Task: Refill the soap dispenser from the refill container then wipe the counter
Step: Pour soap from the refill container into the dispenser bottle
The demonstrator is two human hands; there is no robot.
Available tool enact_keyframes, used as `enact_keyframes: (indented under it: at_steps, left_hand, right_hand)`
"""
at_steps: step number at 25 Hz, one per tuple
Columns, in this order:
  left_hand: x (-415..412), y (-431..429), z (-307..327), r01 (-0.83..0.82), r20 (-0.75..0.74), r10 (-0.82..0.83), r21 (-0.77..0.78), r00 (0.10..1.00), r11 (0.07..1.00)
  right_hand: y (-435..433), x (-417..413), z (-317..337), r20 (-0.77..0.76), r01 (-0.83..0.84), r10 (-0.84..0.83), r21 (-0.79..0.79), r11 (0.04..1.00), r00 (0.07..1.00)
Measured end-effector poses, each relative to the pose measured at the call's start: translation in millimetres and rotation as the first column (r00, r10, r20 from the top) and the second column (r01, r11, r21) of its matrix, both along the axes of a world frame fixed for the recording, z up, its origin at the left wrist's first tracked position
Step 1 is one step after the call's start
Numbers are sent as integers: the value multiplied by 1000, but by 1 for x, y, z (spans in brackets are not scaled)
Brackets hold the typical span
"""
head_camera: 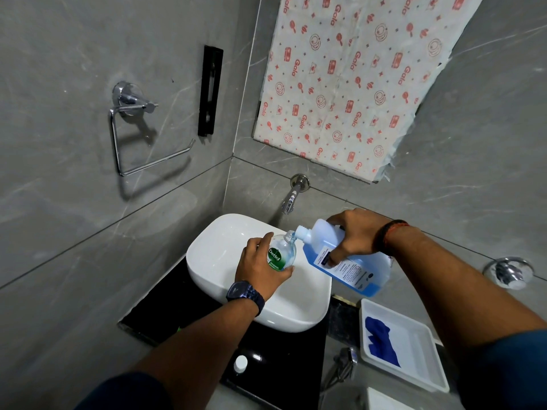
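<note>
My left hand (260, 266) grips a clear soap dispenser bottle (281, 252) with a green label, held tilted over the white basin (213, 253), its pump off. My right hand (353, 235) holds a translucent refill container (355, 272) of blue liquid, tipped to the left. The container's neck touches the dispenser's open mouth and blue liquid runs into it. A blue cloth (381, 341) lies in a white tray (420, 359) at the right. A white cap (240, 363) rests on the black counter (284, 362) in front of the basin.
A chrome tap (291, 199) juts from the grey wall just behind the hands. A towel ring (142, 137) hangs on the left wall. A chrome knob (507, 272) sits on the right wall. Patterned paper (349, 84) covers the space above the tap.
</note>
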State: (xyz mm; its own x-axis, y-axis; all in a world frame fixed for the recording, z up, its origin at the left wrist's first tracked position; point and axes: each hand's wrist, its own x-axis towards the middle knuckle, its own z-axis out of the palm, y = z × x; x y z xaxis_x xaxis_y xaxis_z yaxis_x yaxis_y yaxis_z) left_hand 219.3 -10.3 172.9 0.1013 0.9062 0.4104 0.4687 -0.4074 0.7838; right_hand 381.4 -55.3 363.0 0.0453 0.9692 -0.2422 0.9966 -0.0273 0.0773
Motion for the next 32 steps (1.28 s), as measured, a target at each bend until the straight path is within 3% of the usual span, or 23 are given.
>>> enact_keyframes:
  at_steps: [32]
  left_hand:
    - [0,-4,4,15,-10,-16,-19,1000,1000]
  right_hand:
    - [-1,1,1,19,-6,6,6,1000,1000]
